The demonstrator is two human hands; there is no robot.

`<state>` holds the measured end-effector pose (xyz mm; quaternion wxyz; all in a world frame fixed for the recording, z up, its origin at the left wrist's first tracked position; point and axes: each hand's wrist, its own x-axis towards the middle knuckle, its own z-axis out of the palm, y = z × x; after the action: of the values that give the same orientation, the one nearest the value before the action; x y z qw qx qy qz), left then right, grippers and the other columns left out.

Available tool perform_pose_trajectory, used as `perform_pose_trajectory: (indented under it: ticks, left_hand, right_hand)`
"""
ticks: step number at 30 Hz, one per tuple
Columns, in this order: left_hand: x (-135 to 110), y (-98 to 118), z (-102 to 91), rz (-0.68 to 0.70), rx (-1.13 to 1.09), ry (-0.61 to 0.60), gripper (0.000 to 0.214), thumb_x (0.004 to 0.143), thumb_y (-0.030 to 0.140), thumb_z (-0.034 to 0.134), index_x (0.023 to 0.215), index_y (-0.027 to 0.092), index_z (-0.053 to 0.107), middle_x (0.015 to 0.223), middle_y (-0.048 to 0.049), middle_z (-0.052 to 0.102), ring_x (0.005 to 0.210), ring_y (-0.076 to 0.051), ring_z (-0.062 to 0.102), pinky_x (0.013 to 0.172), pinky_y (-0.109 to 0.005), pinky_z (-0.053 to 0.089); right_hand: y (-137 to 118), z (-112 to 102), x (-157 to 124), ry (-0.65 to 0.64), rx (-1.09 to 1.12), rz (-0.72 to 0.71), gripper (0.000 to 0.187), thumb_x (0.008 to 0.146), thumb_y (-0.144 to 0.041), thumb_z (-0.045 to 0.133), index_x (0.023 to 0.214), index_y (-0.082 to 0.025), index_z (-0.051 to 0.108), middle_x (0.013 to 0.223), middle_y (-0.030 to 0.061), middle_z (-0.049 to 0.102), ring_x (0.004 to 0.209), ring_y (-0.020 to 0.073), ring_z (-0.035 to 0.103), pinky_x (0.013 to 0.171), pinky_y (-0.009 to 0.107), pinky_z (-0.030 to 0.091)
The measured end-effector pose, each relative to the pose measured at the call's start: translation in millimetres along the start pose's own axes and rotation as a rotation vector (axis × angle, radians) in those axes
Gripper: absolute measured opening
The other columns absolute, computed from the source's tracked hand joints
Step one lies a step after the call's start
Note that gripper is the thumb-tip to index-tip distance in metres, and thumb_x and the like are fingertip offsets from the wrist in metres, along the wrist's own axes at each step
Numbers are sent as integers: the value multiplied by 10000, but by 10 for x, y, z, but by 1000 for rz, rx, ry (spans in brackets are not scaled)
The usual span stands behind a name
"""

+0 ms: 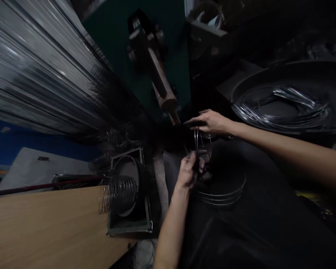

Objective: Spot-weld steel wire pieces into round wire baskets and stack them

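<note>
Thin metal wire rings (220, 204) sit at my lap, their curved lower edges showing against dark cloth. My left hand (189, 170) is closed around the bunched part of these rings. A pair of bright wires (196, 139) rises from that fist toward my right hand (210, 121). Above the left, the right hand reaches leftward palm down, its fingers stretched out and slightly apart near the wires' top. Whether its fingertips touch the wire is too dark to tell. Just beyond those fingertips stands a machine arm (164, 87) on a green body (100, 28).
On the right, a wide dark round pan (271, 69) holds a bundle of shiny wire rings (282, 119). At left are a crate (149, 220) with a round tub, a wire coil (119, 190), a wooden board (44, 224) and long metal rods (30, 63).
</note>
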<state>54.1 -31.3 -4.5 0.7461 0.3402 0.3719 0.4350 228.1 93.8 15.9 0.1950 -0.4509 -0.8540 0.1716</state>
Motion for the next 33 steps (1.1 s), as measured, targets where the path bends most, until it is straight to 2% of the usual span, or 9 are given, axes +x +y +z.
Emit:
perform_pose_trajectory:
  ticks: [4,8,12,16,19,23,26,29,33]
  left_hand:
    - [-17,72,-43,-84,275,-80,412,752,515,688,863,119,659,663,-16,635,595,-107,600,574,-203,447]
    - [1,156,-45,39,410,-79,396,788,504,650,880,120,662,747,-39,683,695,-117,640,676,-210,479]
    - [48,170,-3,1,270,-186,419,705,489,737,897,138,613,673,-3,665,601,-102,633,651,-217,500]
    - [61,139,-31,-33,232,-202,456,654,497,772,886,134,624,687,-3,661,604,-102,631,643,-219,504]
    - [36,87,-124,15,323,-237,425,663,496,765,845,125,662,750,-18,675,682,-115,642,683,-217,499]
    - [-141,7,-255,38,468,-203,349,780,460,674,890,129,690,813,-39,696,741,-154,663,714,-257,509]
    - [-455,-61,-378,167,717,-107,299,866,428,579,944,162,692,889,-48,717,815,-180,676,765,-296,522]
    - [-811,-261,-552,441,1082,-163,396,879,433,559,1188,188,603,1152,-94,667,1095,-239,607,966,-405,462]
    - [-944,-697,-724,653,1571,-201,575,808,400,644,1345,280,475,1318,-112,518,1266,-319,434,1012,-517,373]
  right_hand:
    - [-285,-151,-428,3,-145,-212,444,879,-181,505,1296,-313,579,898,11,697,975,209,584,1042,438,315]
    - [-440,-126,-784,195,-243,-156,491,916,-138,425,1394,-235,480,1094,74,673,1141,246,544,1022,446,370]
    - [-665,91,-994,268,-34,21,503,946,-200,371,1449,-193,388,1428,82,453,1266,252,471,994,412,445]
    - [-901,241,-1171,324,312,417,490,928,-390,470,1363,-170,506,1263,100,599,1106,261,597,933,396,499]
    - [-945,209,-1183,167,584,498,458,827,-508,602,1143,-186,676,1091,80,679,1007,268,633,893,386,513]
    - [-945,160,-1062,-174,900,541,512,745,-590,663,1054,-184,710,971,66,700,948,262,642,850,378,521]
    - [-1002,210,-1036,-242,957,564,522,705,-624,682,949,-165,722,946,75,698,976,265,625,891,380,491]
    - [-1059,247,-1096,-263,915,589,514,707,-628,676,863,-140,710,918,91,693,929,239,623,879,346,477]
    - [-1055,190,-1127,-320,922,694,551,667,-653,688,829,-127,677,714,70,663,610,149,577,611,277,475]
